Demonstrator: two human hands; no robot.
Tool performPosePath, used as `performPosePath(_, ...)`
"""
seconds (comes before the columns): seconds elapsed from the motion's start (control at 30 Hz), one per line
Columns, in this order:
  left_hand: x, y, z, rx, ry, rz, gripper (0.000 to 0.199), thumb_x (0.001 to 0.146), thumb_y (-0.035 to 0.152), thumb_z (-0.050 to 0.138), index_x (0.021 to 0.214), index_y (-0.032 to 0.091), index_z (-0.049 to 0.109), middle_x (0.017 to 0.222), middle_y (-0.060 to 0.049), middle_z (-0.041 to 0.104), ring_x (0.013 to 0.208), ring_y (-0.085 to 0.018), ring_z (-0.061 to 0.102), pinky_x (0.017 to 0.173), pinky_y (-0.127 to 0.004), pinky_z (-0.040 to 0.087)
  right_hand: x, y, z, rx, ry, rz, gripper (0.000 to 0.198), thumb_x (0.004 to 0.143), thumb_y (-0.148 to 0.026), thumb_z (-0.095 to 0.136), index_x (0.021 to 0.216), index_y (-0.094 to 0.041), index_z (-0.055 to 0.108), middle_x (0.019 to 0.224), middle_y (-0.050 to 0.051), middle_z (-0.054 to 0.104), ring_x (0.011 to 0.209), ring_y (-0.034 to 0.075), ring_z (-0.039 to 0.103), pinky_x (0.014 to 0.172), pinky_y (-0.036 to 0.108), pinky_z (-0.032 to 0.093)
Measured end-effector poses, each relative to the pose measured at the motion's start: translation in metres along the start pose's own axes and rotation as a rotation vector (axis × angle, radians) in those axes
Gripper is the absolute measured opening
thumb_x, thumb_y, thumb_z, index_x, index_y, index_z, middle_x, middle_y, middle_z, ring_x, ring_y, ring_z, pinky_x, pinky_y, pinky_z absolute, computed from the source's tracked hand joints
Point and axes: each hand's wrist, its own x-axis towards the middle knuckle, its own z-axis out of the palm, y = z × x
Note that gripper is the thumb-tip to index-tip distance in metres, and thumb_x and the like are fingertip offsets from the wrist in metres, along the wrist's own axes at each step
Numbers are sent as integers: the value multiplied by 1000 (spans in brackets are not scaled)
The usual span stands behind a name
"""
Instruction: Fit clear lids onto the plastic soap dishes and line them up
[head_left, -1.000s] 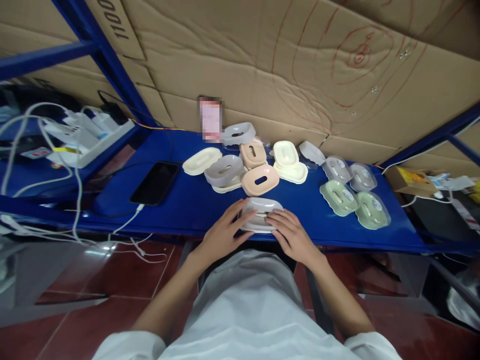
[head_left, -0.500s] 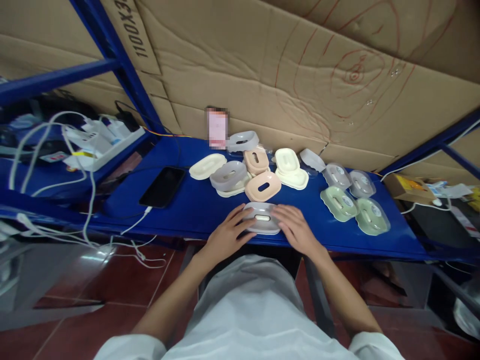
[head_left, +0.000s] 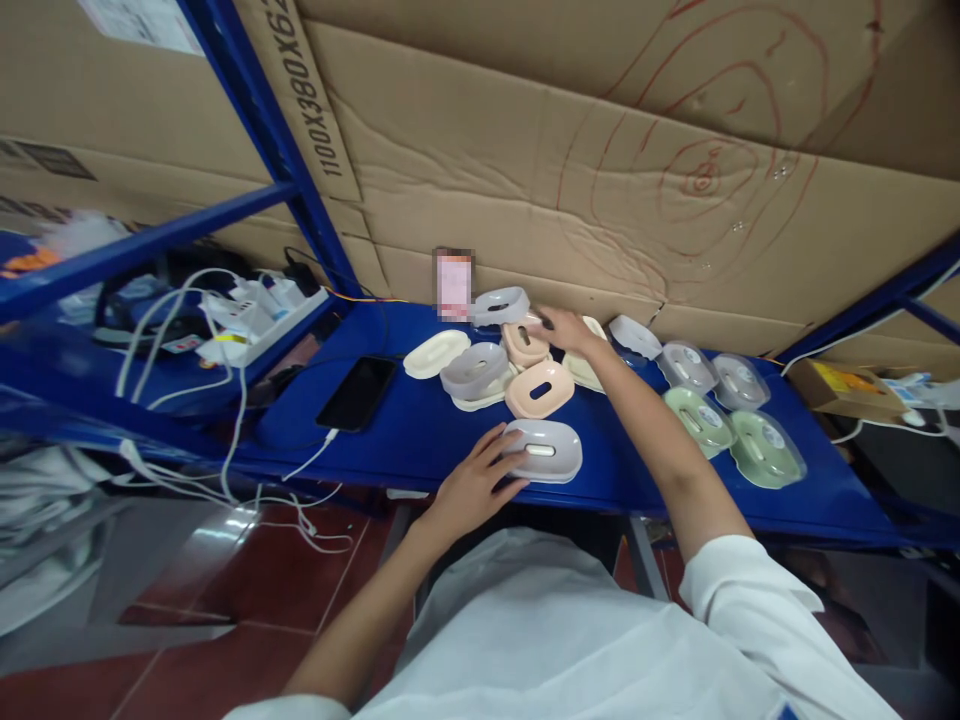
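Head view: my left hand [head_left: 474, 485] lies with fingers loosely spread, touching the left end of a grey dish [head_left: 564, 453] near the front edge of the blue surface [head_left: 611, 472]. My right hand [head_left: 568, 332] is beside the rear peach dish [head_left: 535, 349]; whether its fingers grip, I cannot tell.

The right hand [head_left: 568, 328] partly hides the cream dishes [head_left: 580, 372] — the upright screen [head_left: 454, 284] is pixelated past reading.
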Motion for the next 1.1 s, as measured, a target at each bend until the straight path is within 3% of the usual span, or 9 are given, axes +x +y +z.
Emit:
performPosePath(0.13, -1, -1, 2, -10, -27, -11, 30, 105, 31, 70, 135, 26, 71, 157, -9, 63, 159, -32, 46, 124, -58, 55, -9, -2, -2, 46, 70, 54, 58, 108, -55, 59, 150, -15, 67, 147, 15, 72, 135, 33, 67, 119, 51, 50)
performPosePath(0.27, -2, -1, 4, -25, -25, -22, 30, 105, 31, 70, 135, 26, 71, 156, -9, 63, 161, -32, 44, 125, -58, 53, -49, 3, -19, 35, 233, 114, 62, 111, -57, 51, 153, -14, 64, 156, 22, 62, 140, 42, 63, 120, 66, 46)
performPosePath(0.33, -2, -1, 4, -42, -29, -26, 31, 105, 32, 71, 135, 27, 71, 157, -9, 63, 161, -32, 43, 126, -56, 53, -86, 5, -26, 21, 378, 111, 61, 109, -58, 53, 154, -17, 65, 159, 22, 59, 143, 46, 60, 119, 72, 43)
performPosePath(0.4, -2, 0, 4, -69, -30, -48, 32, 104, 35, 72, 135, 29, 71, 158, -8, 61, 161, -32, 44, 127, -54, 51, -134, 3, -24, 17, 475, 84, 59, 108, -57, 57, 155, -23, 64, 161, 18, 59, 147, 44, 56, 121, 69, 44)
performPosePath(0.57, -3, 0, 3, -155, -40, -212, 58, 102, 39, 74, 157, 34, 54, 170, -10, 46, 156, -30, 51, 124, -49, 54, -259, -24, 15, 133, 438, 77, 62, 103, -54, 68, 161, -33, 57, 161, 11, 60, 147, 36, 59, 122, 57, 50)
performPosePath(0.67, -2, 1, 0, -200, -37, -266, 78, 100, 39, 77, 167, 34, 38, 172, -12, 44, 157, -32, 49, 124, -49, 53, -298, -45, 42, 187, 399, 39, 59, 103, -46, 72, 159, -35, 59, 163, 10, 58, 150, 34, 57, 123, 57, 50)
performPosePath(0.8, 1, 0, -3, -220, -26, -272, 82, 99, 38, 78, 168, 33, 34, 167, -13, 51, 154, -32, 53, 126, -50, 51, -299, -64, 60, 201, 348, -50, 55, 105, -36, 69, 159, -37, 58, 167, 9, 53, 155, 33, 51, 125, 59, 48)
performPosePath(0.97, 2, -1, -5, -228, 9, -236, 78, 100, 37, 77, 166, 33, 37, 164, -13, 52, 154, -31, 54, 128, -50, 48, -280, -71, 66, 210, 341, -127, 59, 107, -32, 66, 164, -37, 52, 169, 11, 49, 156, 33, 49, 125, 61, 50)
performPosePath(1.1, 2, -4, -7, -257, 3, -235, 74, 99, 37, 79, 163, 33, 41, 161, -13, 54, 151, -31, 56, 127, -53, 48, -282, -74, 69, 152, 326, -144, 65, 107, -31, 65, 168, -38, 45, 172, 11, 45, 160, 34, 44, 126, 61, 49)
